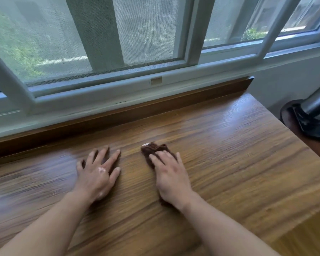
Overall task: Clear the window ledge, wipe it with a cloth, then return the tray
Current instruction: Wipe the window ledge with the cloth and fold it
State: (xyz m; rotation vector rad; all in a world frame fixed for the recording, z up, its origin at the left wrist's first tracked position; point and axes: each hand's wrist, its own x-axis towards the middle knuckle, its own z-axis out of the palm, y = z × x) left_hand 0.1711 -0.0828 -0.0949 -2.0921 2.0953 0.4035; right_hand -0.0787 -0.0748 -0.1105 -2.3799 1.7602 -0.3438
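Observation:
The wooden window ledge (229,145) spans the view below the window. A dark brown cloth (151,149) lies on it, with a small white tag at its far corner. My right hand (171,177) presses flat on the cloth with straight fingers, and the cloth sticks out beyond the fingertips. My left hand (98,172) rests flat on the bare wood to the left of the cloth, fingers spread. No tray is in view.
The grey window frame (118,93) with its mesh screen runs along the back of the ledge. The ledge ends at its right edge, where a black and chrome object (310,117) stands against the wall.

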